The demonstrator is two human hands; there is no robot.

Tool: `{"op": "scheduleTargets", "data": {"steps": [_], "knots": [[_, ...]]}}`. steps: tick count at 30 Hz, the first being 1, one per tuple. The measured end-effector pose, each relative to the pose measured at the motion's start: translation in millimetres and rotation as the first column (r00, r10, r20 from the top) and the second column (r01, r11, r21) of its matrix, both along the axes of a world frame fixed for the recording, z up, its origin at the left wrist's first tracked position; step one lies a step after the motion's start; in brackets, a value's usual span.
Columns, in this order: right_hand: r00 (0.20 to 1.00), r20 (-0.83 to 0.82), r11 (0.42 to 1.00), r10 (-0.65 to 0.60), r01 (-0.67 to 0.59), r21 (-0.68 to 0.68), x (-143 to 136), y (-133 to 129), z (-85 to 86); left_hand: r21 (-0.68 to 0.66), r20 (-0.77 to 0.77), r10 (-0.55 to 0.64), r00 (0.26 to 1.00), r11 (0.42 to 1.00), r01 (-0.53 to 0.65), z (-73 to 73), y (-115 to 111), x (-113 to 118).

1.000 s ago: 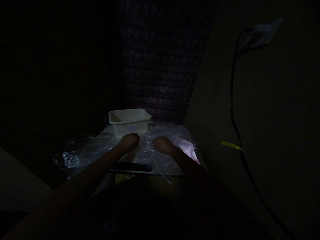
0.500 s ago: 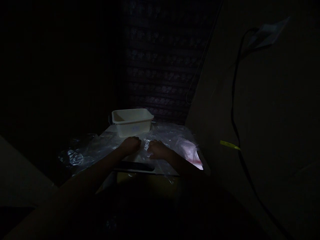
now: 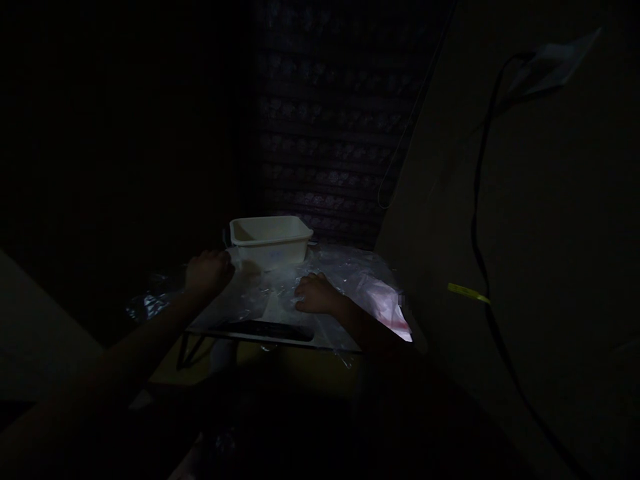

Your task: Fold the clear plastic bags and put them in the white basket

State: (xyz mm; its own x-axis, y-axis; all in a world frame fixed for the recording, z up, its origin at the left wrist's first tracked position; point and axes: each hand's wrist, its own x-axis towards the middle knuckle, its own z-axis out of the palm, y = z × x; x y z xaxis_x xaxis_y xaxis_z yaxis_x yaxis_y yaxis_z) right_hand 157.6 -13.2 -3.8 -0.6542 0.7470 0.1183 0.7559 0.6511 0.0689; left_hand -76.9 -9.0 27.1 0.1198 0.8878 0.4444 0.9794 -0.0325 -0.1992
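Note:
On a low table (image 3: 325,341) in very dim light lies crinkled clear plastic film (image 3: 250,293), catching a few glints. My left hand (image 3: 209,272) is at the table's left side, near the tub, its fingers curled on the film. Toward the middle, my right hand (image 3: 316,294) has bent fingers closed on the film as well. Film spans the space between the two hands. Fine finger detail is lost in the dark. Behind them stands a cream plastic tub (image 3: 273,253), upright, with no contents visible.
At the table's right edge lies a pale pinkish plastic packet (image 3: 387,308), brightly lit. A dark cable (image 3: 476,220) with a yellow tag (image 3: 467,292) hangs down the right wall from a socket (image 3: 553,67). A patterned curtain (image 3: 330,133) covers the back.
My left hand has moved left and slightly away, from beside the right hand to the tub's left side. More film shows between the hands. The view has shifted slightly.

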Motion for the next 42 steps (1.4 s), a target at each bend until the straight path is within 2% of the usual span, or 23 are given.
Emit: {"op": "scheduleTargets", "data": {"steps": [3, 5, 8, 10, 15, 20, 23, 27, 31, 35, 39, 42], "knots": [[1.000, -0.012, 1.000, -0.004, 0.004, 0.016, -5, 2, 0.3, 0.004, -0.058, 0.075, 0.996, 0.997, -0.075, -3.3, -6, -30], [1.000, -0.011, 1.000, -0.008, 0.008, 0.009, -8, 3, 0.0, -0.042, -0.048, 0.114, 0.992, 0.992, -0.116, -5.4, -8, -43], [1.000, -0.021, 1.000, -0.014, 0.014, -0.012, -10, 3, 0.2, -0.160, -0.004, 0.178, 0.984, 0.971, -0.176, -5.7, -8, -51], [0.999, -0.041, 0.999, -0.028, 0.026, -0.029, -12, 3, 1.6, -0.188, -0.005, 0.165, 0.986, 0.969, -0.163, -3.5, -7, -50], [0.991, -0.105, 0.996, -0.086, 0.082, -0.043, -14, 4, 7.3, -0.055, -0.014, 0.049, 0.999, 0.997, -0.050, 7.1, -3, -34], [0.971, -0.199, 0.991, -0.134, 0.134, -0.013, -11, 5, 10.1, 0.063, 0.117, -0.084, 0.990, 0.995, 0.076, 25.5, -2, -1], [0.946, -0.285, 0.988, -0.153, 0.157, -0.008, -7, 8, 10.3, 0.152, 0.227, -0.212, 0.951, 0.972, 0.180, 37.5, -3, 21], [0.871, -0.453, 0.981, -0.191, 0.178, -0.072, 0, 16, 7.4, 0.287, 0.413, -0.468, 0.781, 0.881, 0.377, 46.7, -1, 50], [0.767, -0.608, 0.979, -0.203, 0.181, -0.100, 7, 21, 4.4, 0.341, 0.582, -0.584, 0.566, 0.807, 0.482, 45.7, 2, 74], [0.664, -0.733, 0.981, -0.152, 0.194, -0.028, 11, 20, 9.1, 0.310, 0.736, -0.563, 0.377, 0.775, 0.551, 39.9, 4, 89], [0.605, -0.783, 0.977, -0.147, 0.211, -0.020, 10, 23, 15.3, 0.273, 0.861, -0.467, 0.203, 0.761, 0.589, 37.0, 1, 96], [0.555, -0.825, 0.988, -0.104, 0.155, -0.021, 9, 28, 17.8, 0.243, 0.914, -0.388, 0.119, 0.758, 0.606, 38.5, -2, 98]]}}
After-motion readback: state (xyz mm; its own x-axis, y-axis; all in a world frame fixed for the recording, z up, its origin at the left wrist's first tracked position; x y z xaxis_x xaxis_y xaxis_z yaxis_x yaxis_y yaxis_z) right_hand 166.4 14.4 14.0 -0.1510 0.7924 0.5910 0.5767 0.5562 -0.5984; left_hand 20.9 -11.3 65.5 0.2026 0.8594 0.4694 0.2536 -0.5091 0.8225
